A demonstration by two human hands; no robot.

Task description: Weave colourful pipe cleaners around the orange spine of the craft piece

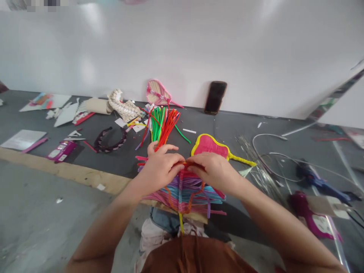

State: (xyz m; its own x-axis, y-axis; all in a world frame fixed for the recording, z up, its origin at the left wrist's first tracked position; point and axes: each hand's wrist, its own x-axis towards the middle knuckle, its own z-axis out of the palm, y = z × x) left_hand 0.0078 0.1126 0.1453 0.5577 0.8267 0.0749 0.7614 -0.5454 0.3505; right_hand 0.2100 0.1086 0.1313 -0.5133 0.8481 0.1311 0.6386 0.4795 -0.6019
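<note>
Low in the middle of the frame, the left hand [160, 167] and right hand [213, 168] pinch the top edge of a striped fuzzy mat [188, 185]. If a pinch slips, its rows could slide crooked.

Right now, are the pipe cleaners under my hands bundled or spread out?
Spread out: the pipe cleaners lie side by side in purple, blue and pink bands, ends sticking out both sides.

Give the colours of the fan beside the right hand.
The fan is pinkish red with yellow rim and handle, clearest in head view.
</note>
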